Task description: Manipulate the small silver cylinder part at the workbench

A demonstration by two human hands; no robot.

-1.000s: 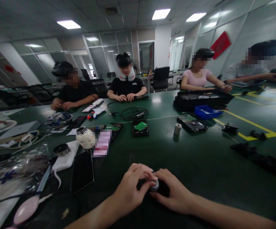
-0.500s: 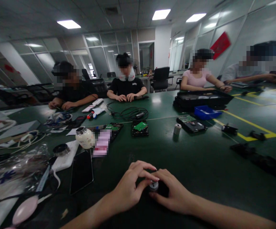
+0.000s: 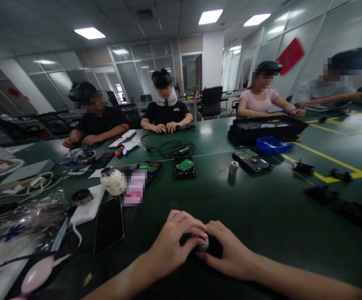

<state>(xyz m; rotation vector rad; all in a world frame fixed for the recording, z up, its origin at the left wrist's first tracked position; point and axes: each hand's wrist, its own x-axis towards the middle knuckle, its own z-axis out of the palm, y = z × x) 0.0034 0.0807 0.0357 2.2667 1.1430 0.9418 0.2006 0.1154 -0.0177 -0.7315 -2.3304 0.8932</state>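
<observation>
Close in front of me, a small silver metal cylinder (image 3: 203,245) stands between my hands, mostly covered by fingers. My right hand (image 3: 229,252) curls round its far and right sides, thumb at the near side. From the left, my left hand (image 3: 178,237) pinches at its top with thumb and fingertips; whether anything tiny is in that pinch is hidden. A similar silver cylinder (image 3: 233,168) stands upright farther off to the right. Near it lies a hard drive (image 3: 257,162) with a green board, and another hard drive (image 3: 184,170) is straight ahead.
Left of my hands lie a dark phone (image 3: 109,225), a cream jar (image 3: 112,182), a white power bank (image 3: 88,208) and plastic bags (image 3: 27,227). Black parts (image 3: 343,204) sit at the right. A blue tray (image 3: 273,146) and coiled cable (image 3: 174,148) are farther back. Several people sit opposite.
My left fingers have come down and closed over the cylinder's top, hiding the dark mark seen there before. My right hand stays around it. The view has shifted slightly.
</observation>
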